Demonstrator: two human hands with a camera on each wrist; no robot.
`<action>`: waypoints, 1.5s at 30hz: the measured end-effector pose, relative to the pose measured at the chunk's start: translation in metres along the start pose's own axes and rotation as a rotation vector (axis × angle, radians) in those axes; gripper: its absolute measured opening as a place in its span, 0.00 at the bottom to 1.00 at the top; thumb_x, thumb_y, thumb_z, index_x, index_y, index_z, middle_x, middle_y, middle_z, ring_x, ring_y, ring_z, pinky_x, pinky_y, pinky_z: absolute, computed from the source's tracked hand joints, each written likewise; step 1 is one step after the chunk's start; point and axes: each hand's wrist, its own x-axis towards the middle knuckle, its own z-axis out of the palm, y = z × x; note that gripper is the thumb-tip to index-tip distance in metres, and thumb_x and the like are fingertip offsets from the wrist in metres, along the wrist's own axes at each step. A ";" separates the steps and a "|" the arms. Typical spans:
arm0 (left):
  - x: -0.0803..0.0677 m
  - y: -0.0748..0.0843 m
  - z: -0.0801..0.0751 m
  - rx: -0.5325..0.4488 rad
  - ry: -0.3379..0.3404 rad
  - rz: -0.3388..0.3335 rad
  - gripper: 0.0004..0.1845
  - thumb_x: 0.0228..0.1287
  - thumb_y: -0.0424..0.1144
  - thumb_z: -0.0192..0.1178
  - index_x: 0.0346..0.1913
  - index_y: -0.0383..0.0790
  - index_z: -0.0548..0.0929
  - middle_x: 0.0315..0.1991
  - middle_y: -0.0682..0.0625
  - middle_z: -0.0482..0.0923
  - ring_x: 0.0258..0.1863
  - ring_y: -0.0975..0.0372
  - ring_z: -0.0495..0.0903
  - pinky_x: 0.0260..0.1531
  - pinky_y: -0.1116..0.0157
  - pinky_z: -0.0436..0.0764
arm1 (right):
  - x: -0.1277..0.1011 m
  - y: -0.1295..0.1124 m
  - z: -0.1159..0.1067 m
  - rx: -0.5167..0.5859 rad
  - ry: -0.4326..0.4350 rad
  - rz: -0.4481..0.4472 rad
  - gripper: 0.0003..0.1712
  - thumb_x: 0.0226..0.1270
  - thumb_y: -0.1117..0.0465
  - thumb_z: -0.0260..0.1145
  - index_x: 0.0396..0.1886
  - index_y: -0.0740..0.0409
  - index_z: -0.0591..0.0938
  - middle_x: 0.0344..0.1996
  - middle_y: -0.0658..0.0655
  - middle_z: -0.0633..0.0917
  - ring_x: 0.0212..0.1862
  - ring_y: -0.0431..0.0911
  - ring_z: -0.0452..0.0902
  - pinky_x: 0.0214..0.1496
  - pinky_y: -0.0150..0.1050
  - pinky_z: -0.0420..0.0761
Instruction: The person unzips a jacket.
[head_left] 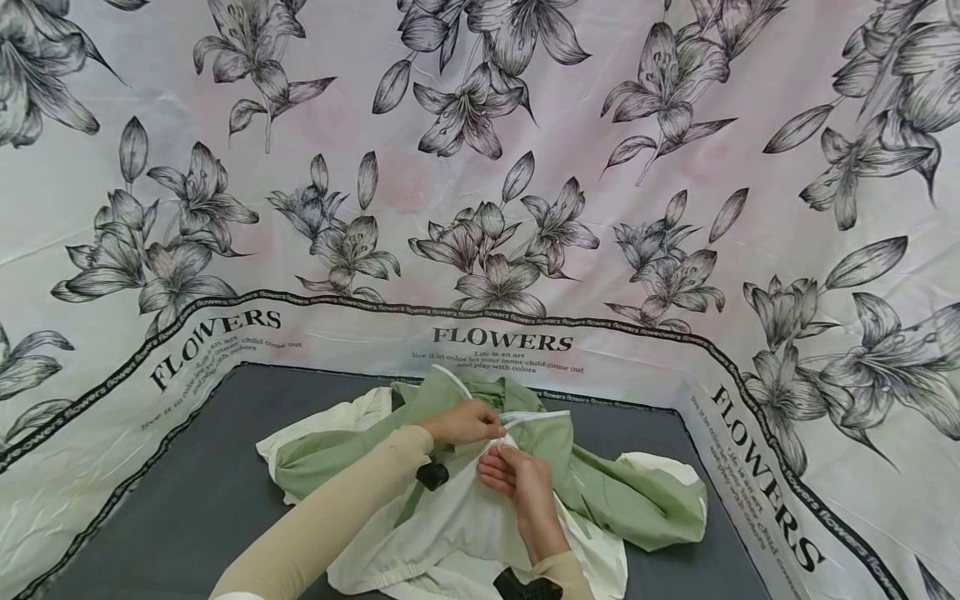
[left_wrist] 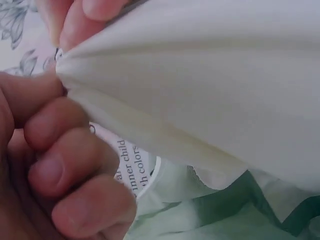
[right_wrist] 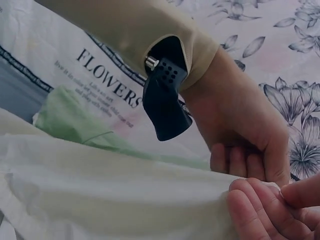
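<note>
A light green and cream jacket [head_left: 622,492] lies spread on the dark grey surface, with its sleeves out to both sides. My left hand [head_left: 467,422] pinches a bit of the cream cloth near the jacket's middle, with the fingertips pointing right. Just below it, my right hand [head_left: 519,483] pinches the same spot between thumb and forefinger, the other fingers loosely curled. In the left wrist view the cream cloth [left_wrist: 200,80] is drawn into taut folds that run to the pinched point. What exactly lies between the fingertips is hidden.
The dark grey tabletop [head_left: 187,483] extends around the jacket. A white cloth [head_left: 337,325] printed with black lilies and the word FLOWERS hangs behind and along the sides. Black camera mounts [head_left: 432,476] sit on both wrists.
</note>
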 end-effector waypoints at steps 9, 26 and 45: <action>0.006 -0.005 0.004 0.121 0.185 -0.104 0.15 0.75 0.40 0.56 0.27 0.46 0.82 0.20 0.57 0.69 0.17 0.66 0.65 0.20 0.69 0.66 | -0.005 0.003 0.003 -0.014 0.004 0.022 0.19 0.76 0.61 0.58 0.52 0.76 0.80 0.29 0.53 0.91 0.34 0.41 0.90 0.40 0.34 0.88; 0.023 -0.007 -0.004 0.191 0.329 -0.198 0.19 0.74 0.41 0.57 0.21 0.44 0.76 0.23 0.52 0.75 0.19 0.64 0.68 0.23 0.68 0.68 | -0.011 0.010 0.007 0.007 0.014 0.015 0.18 0.75 0.61 0.59 0.49 0.76 0.80 0.29 0.55 0.91 0.33 0.43 0.90 0.40 0.36 0.88; 0.036 -0.016 -0.008 0.181 0.394 -0.268 0.13 0.75 0.37 0.53 0.43 0.41 0.89 0.46 0.50 0.89 0.22 0.63 0.72 0.22 0.67 0.69 | -0.031 0.019 0.004 -0.005 0.015 0.043 0.19 0.74 0.62 0.58 0.49 0.77 0.80 0.28 0.54 0.91 0.32 0.41 0.90 0.38 0.35 0.88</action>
